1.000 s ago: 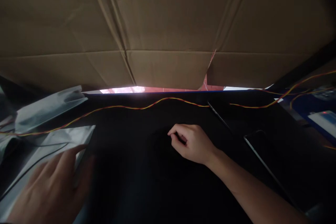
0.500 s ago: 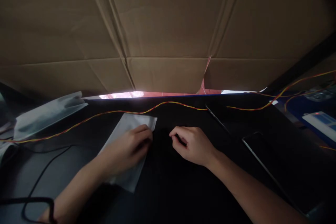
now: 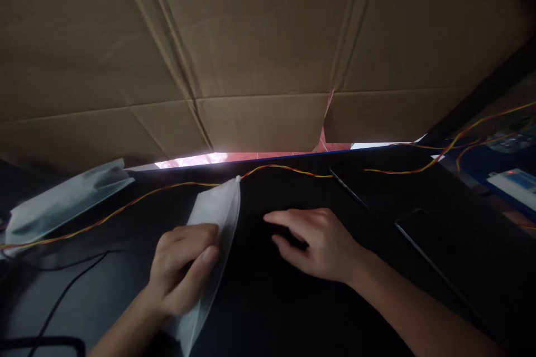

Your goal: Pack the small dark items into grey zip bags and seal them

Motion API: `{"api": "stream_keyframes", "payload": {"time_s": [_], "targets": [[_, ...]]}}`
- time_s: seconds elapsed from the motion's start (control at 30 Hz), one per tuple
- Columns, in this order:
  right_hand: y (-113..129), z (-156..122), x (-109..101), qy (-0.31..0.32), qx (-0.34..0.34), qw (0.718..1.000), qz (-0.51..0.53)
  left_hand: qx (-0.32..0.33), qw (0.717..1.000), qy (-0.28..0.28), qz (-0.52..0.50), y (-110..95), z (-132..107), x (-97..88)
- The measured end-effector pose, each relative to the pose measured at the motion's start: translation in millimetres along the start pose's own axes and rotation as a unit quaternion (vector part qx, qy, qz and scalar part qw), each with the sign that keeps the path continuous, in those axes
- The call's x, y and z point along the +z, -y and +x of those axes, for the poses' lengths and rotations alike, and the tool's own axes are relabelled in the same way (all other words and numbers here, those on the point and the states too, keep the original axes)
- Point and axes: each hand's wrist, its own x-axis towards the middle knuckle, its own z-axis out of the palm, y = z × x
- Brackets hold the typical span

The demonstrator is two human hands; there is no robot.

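Note:
A frosted white zip bag [image 3: 209,201] stands tilted above the black table, its open-looking edge facing right and a small white slider at the top corner. My left hand [image 3: 186,268] is closed on the bag's middle, thumb pressed against the index finger. To the right, my right hand [image 3: 314,240] hovers over the dark tabletop with thumb and index finger apart, holding nothing. It does not touch the bag. What the bag contains, if anything, cannot be made out.
Another frosted bag [image 3: 67,201] lies at the left. A twisted red-yellow wire [image 3: 288,168] crosses the table's back. Two dark phone-like slabs, one [image 3: 352,187] smaller and one [image 3: 444,268] larger, lie right. Cardboard [image 3: 259,39] rises behind; a black cable [image 3: 62,295] curves at left.
My left hand has taken hold of the bag and tilted its right edge up, shifting it toward me. My right hand's thumb and index finger have spread apart.

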Motion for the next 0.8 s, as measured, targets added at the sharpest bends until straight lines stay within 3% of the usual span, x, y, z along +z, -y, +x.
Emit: {"api": "stream_keyframes", "payload": {"time_s": [0.07,0.17,0.33,0.47,0.67,0.8], "targets": [[9,-2,4,0.019,-0.059,0.998,-0.023,0.009,0.997,0.000,-0.079,-9,-5,9.4],[19,-2,9,0.039,-0.093,0.993,-0.057,0.031,0.990,0.054,-0.128,-14,-6,22.7],[15,1,5,0.025,-0.074,0.997,-0.030,0.080,0.989,0.120,-0.034,-7,0,22.6],[12,1,5,0.013,-0.069,0.997,0.009,0.074,0.990,0.110,-0.045,-7,-1,20.2],[11,-4,10,0.076,-0.044,0.996,0.022,0.068,0.988,0.114,-0.082,-14,-3,27.0],[10,-5,13,0.035,-0.077,0.996,0.013,0.098,0.986,0.087,-0.106,-15,-2,30.2]]}}
